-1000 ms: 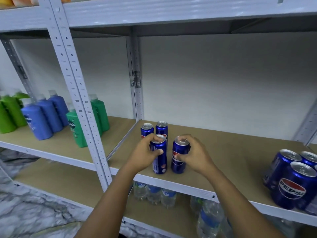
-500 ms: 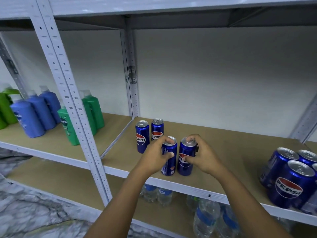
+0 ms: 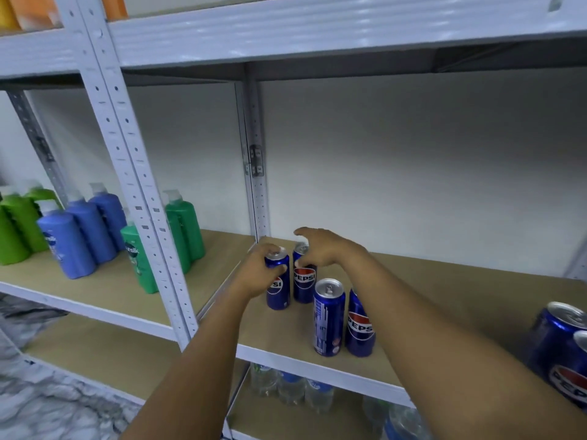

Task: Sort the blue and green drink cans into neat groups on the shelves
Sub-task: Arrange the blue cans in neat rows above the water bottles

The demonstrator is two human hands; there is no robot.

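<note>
Four slim blue Pepsi cans stand on the brown shelf board (image 3: 444, 296). My left hand (image 3: 257, 276) grips the rear left can (image 3: 279, 292) near its top. My right hand (image 3: 322, 250) hovers over the rear right can (image 3: 304, 285) with fingers spread behind it and the thumb touching its front. The two front cans (image 3: 328, 317) (image 3: 359, 328) stand free near the shelf edge, side by side. More blue Pepsi cans (image 3: 559, 347) are grouped at the far right edge. No green cans are in view.
A white perforated upright (image 3: 136, 185) divides the bays. The left bay holds blue bottles (image 3: 73, 246) and green bottles (image 3: 141, 258). Water bottles (image 3: 289, 385) stand on the shelf below. Orange bottles (image 3: 31, 11) sit on top.
Both hands have let go of the two front cans and reached back to the rear pair. The left hand has taken hold of the rear left can.
</note>
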